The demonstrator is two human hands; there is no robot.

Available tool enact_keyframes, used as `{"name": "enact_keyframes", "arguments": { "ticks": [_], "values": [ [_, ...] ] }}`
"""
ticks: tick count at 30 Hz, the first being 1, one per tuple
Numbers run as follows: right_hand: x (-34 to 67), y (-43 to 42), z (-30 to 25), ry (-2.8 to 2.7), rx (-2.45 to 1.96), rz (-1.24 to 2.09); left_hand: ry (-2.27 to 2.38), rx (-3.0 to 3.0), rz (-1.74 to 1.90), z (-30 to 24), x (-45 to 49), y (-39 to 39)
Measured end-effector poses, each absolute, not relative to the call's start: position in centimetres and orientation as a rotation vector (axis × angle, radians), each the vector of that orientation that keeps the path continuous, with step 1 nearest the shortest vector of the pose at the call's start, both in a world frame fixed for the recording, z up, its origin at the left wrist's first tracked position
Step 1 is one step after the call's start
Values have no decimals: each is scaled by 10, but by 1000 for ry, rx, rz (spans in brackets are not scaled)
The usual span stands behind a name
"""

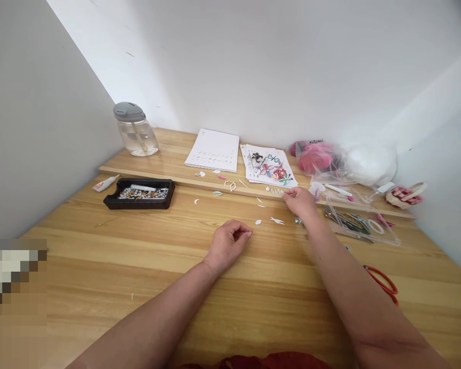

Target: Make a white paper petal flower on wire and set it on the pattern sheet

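Observation:
My left hand (230,243) rests on the table with its fingers curled and thumb and fingertips together; anything between them is too small to make out. Farther right, my right hand (301,203) reaches to the raised ledge. Its closed fingertips touch down at the right end of a row of small white petal-shaped pieces (275,191); what they pinch is hidden. Near my left hand lie a white oval piece (258,222) and a white forked piece (277,221). A green-and-white leaf piece (217,193) and a white wavy outline piece (229,186) lie farther back.
A black tray of beads (140,204), a glue tube (106,183) and a lidded water jar (140,138) stand left. Behind are white sheets (214,146) and a decorated card stack (268,163). Right are plastic bags (368,161), a clear tray (392,237), a small basket (401,197) and red-handled scissors (386,282).

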State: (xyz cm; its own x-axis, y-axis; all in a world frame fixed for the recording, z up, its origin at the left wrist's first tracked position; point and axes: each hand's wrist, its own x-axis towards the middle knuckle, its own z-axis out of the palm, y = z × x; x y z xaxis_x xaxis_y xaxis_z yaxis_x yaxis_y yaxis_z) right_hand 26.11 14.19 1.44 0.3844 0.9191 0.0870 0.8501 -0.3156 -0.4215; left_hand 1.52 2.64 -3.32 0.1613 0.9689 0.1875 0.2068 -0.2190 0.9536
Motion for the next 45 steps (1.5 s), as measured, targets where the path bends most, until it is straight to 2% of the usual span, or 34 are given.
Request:
{"name": "enact_keyframes", "arguments": {
  "ticks": [5, 39, 45],
  "values": [
    [268, 132, 20, -1585, -2186, 266, 1159, 1595, 1129, -34, 16, 27],
    [267, 117, 11, -2200, -1965, -166, 1148, 1594, 1119, -35, 15, 27],
    [272, 107, 16, -2111, -1930, -163, 1149, 1546, 1122, -35, 17, 28]
  ]
}}
